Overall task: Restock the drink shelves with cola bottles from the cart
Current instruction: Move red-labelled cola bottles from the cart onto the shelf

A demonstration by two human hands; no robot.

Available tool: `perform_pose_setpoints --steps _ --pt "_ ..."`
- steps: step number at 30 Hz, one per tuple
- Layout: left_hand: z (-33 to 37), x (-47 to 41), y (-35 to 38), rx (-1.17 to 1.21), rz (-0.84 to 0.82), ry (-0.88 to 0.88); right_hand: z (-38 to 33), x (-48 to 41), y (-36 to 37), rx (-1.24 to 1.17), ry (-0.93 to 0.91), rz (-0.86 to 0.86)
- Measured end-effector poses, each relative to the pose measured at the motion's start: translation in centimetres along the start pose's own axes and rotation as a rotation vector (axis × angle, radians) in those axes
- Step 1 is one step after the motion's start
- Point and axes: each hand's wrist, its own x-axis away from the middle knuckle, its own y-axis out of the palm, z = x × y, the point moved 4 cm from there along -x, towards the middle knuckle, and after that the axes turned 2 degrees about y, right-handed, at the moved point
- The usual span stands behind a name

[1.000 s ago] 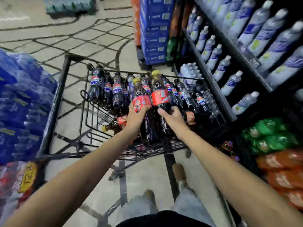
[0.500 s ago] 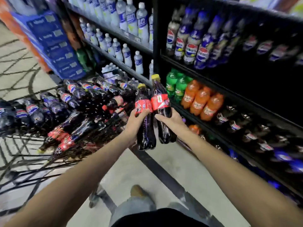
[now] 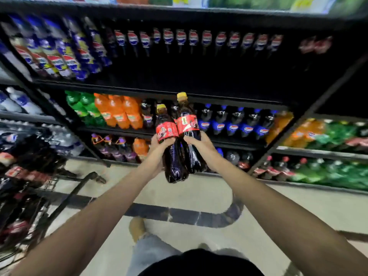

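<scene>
Both hands are up in front of the shelves (image 3: 239,101). The left hand (image 3: 159,151) wraps the left bottle (image 3: 173,164) at the lower edge of its label, and the right hand (image 3: 200,145) grips the right bottle (image 3: 192,156) just under its label. The two bottles touch side by side, upright and tipped slightly left, held in the air before the middle shelf and not resting on it.

Half a second ago the shelves ran off at a slant to the right and the cart (image 3: 73,191) filled the left half of the view. Now the shelves face the view squarely and the cart sits at the left edge. A second ago both bottles stood in the cart among the others.

Each bottle is clear plastic with a waisted, ribbed body, dark cola inside, a glossy red wrap label and a yellow cap. The shelves are black metal, holding rows of orange bottles (image 3: 117,113), green bottles (image 3: 83,106) and blue-label bottles (image 3: 233,125). The cart is dark wire with a tubular handle. The floor (image 3: 199,192) is pale and smooth, crossed by a dark curved stripe (image 3: 179,215).
</scene>
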Motion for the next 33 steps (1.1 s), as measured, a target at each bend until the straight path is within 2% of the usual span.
perform_pose_setpoints --steps 7,17,24,33 --pt "-3.4 -0.3 15.2 -0.192 -0.194 0.022 1.5 4.5 -15.6 -0.069 -0.010 0.292" --pt "-8.6 -3.7 34.1 -0.385 -0.497 -0.006 3.2 8.9 -32.1 -0.199 0.008 0.648" --pt "-11.7 -6.7 47.1 -0.475 -0.620 -0.023 2.4 9.8 -43.9 -0.179 -0.017 0.786" --pt "-12.0 -11.0 59.4 -0.507 -0.669 0.043 0.3 6.9 -55.6 -0.161 0.005 0.865"
